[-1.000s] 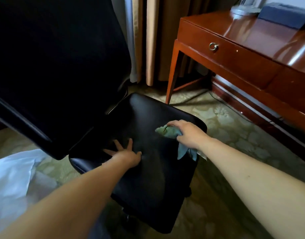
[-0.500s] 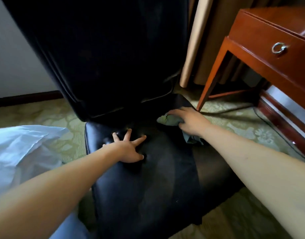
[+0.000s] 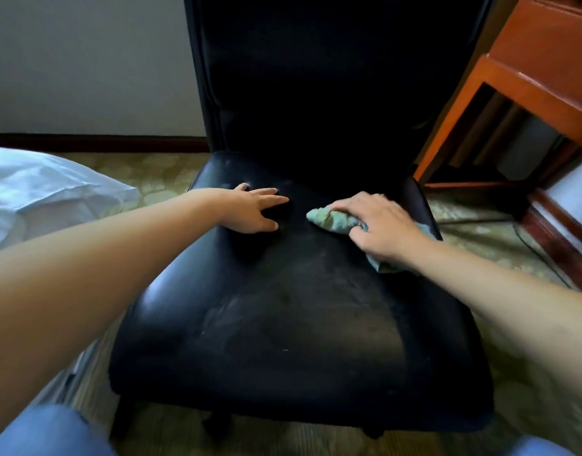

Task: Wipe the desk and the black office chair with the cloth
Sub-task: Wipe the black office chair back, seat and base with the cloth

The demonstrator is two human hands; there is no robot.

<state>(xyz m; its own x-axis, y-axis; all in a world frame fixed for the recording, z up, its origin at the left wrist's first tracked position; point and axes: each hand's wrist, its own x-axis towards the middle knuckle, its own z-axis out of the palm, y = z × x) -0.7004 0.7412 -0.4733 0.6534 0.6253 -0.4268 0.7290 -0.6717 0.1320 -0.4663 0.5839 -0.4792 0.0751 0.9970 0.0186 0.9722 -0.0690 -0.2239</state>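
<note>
The black office chair [image 3: 283,324] faces me, its tall backrest rising straight ahead and its leather seat filling the middle of the view. My left hand [image 3: 253,209] lies flat with fingers spread on the rear left of the seat. My right hand [image 3: 381,228] presses a crumpled green cloth [image 3: 330,220] against the rear right of the seat, with part of the cloth sticking out past my fingertips and another part under my wrist. The wooden desk [image 3: 543,60] stands at the right, only its corner and one leg showing.
A white bed sheet [image 3: 42,195] lies at the left, close to the chair. Patterned green carpet [image 3: 500,245] surrounds the chair. A grey wall with a dark baseboard [image 3: 95,139] runs behind. A cable runs across the floor at the right.
The chair has swung round so its backrest now faces me squarely. My right hand has slid the cloth on the rear of the seat; my left hand stayed flat on the seat.
</note>
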